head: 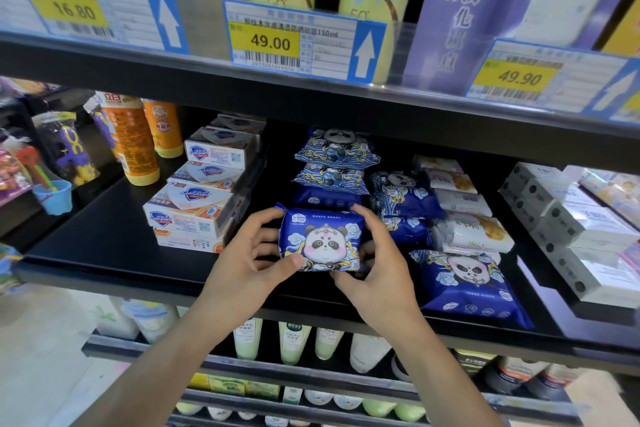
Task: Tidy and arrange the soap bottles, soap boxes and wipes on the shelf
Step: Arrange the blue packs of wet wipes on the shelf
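Observation:
A small blue wipes pack with a panda face (322, 240) stands upright near the front of the black shelf (104, 253). My left hand (249, 260) grips its left side and my right hand (372, 267) grips its right side, thumbs at the lower edge. Behind it several similar blue wipes packs (334, 149) lie in a row. A larger blue panda pack (465, 282) lies flat at the right front. Stacked white soap boxes (194, 204) sit to the left, with orange soap bottles (133, 139) behind them.
White wipes packs (467, 215) lie right of the blue ones, then grey-white boxes (571, 218) at the far right. The upper shelf edge with price tags (298, 42) overhangs. Bottles (291, 340) fill the shelf below. Toys (52, 163) hang at the left.

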The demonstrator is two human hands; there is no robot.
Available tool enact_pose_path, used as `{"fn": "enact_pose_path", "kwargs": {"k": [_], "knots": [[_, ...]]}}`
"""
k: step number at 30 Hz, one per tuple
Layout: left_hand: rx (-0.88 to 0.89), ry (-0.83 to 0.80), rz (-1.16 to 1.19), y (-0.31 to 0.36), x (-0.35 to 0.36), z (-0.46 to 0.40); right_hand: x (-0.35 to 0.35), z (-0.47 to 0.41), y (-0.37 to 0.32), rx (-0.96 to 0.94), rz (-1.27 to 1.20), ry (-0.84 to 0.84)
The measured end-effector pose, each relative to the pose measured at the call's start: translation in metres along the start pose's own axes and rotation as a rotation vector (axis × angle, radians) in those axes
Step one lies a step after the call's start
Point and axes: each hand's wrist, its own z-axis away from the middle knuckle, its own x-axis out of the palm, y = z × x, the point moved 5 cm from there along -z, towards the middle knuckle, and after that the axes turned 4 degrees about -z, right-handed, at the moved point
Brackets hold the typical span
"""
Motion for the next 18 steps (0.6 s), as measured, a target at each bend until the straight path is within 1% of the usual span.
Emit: {"fn": "enact_pose_path", "kwargs": {"k": [5,9,13,18], "knots": [[0.016,-0.044,0.002,0.0008,0.0004,0.0004,0.0,0.0008,-0.0006,-0.078,-0.027,0.033],[0.018,-0.047,-0.002,0.0008,0.0,0.0015,0.0007,0.0017,0.0008,-0.046,-0.074,0.009],[0.019,-0.04,-0.009,-0.0008,-0.0012,0.0016,-0.0016,0.0014,0.0011,-0.035,-0.051,0.025],[0.004,-0.039,0.021,0.0006,-0.0022,0.0012,-0.0018,0.0001,0.001,-0.012,-0.069,-0.004]]}}
